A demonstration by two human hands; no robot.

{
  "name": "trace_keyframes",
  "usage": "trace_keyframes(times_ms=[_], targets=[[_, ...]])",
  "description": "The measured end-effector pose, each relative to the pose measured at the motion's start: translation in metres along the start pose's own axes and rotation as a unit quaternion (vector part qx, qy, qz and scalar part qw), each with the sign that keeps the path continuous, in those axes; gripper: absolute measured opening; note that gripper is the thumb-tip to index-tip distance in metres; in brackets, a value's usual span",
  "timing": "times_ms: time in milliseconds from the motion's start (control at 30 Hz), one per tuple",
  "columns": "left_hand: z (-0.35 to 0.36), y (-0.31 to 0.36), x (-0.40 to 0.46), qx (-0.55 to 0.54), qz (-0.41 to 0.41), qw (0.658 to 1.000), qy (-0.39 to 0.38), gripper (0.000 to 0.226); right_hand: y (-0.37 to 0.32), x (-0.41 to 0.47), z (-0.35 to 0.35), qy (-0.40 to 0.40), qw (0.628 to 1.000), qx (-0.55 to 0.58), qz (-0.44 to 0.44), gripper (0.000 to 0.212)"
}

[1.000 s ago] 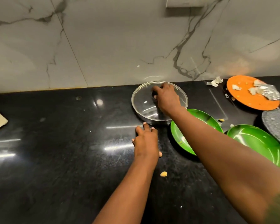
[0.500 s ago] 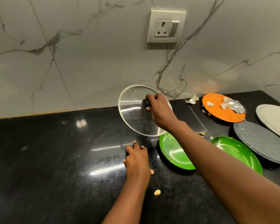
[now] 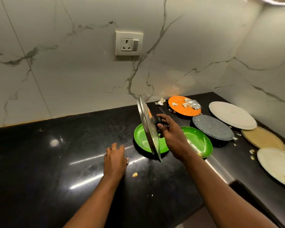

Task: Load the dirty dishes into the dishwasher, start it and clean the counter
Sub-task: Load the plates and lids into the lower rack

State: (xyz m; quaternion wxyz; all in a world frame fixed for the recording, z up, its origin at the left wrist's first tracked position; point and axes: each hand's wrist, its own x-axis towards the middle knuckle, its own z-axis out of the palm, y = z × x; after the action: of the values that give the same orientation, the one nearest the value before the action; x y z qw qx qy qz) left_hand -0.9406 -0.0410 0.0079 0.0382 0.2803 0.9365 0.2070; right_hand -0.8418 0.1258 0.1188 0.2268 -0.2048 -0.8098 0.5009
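Glossy black counter (image 3: 39, 162) under white marble wall (image 3: 72, 71) veined grey. Two bright green plates (image 3: 142, 140), one at twelve o'clock of the other's three. Orange plate (image 3: 184, 110) speckled with pale scraps and silver foil (image 3: 194, 103). Mottled grey plate (image 3: 212, 127), cream plate (image 3: 232, 115), tan one (image 3: 263, 139). Clear glass lid (image 3: 148, 129), black knob (image 3: 160, 121).

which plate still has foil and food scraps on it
The orange plate at the back by the wall; crumpled foil and pale scraps sit on it. The other plates hold no foil.
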Motion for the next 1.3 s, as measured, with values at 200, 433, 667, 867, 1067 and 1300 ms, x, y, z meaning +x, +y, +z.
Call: trace_keyframes(times_ms=[200, 433, 667, 867, 1067, 1300], targets=[[0.011, 0.010, -0.065, 0.010, 0.084, 0.995, 0.060, 0.037, 0.017, -0.093, -0.042, 0.031, 0.995, 0.088, 0.019, 0.032], [0.015, 0.074, -0.174, 0.013, 0.178, 0.980, 0.085, 0.049, 0.024, -0.258, -0.103, 0.074, 0.985, 0.148, 0.045, 0.031], [0.044, 0.133, -0.305, 0.016, 0.293, 0.956, 0.010, 0.057, 0.048, -0.446, -0.150, 0.162, 0.968, 0.156, 0.111, 0.028], [0.077, 0.176, -0.402, 0.007, 0.387, 0.919, -0.072, 0.058, 0.084, -0.588, -0.172, 0.246, 0.936, 0.146, 0.204, 0.027], [0.127, 0.201, -0.460, 0.058, 0.461, 0.874, -0.139, 0.056, 0.108, -0.694, -0.156, 0.359, 0.871, 0.160, 0.294, 0.026], [0.227, 0.227, -0.534, 0.052, 0.511, 0.803, -0.304, 0.052, 0.144, -0.799, -0.138, 0.449, 0.777, 0.168, 0.408, 0.027]])
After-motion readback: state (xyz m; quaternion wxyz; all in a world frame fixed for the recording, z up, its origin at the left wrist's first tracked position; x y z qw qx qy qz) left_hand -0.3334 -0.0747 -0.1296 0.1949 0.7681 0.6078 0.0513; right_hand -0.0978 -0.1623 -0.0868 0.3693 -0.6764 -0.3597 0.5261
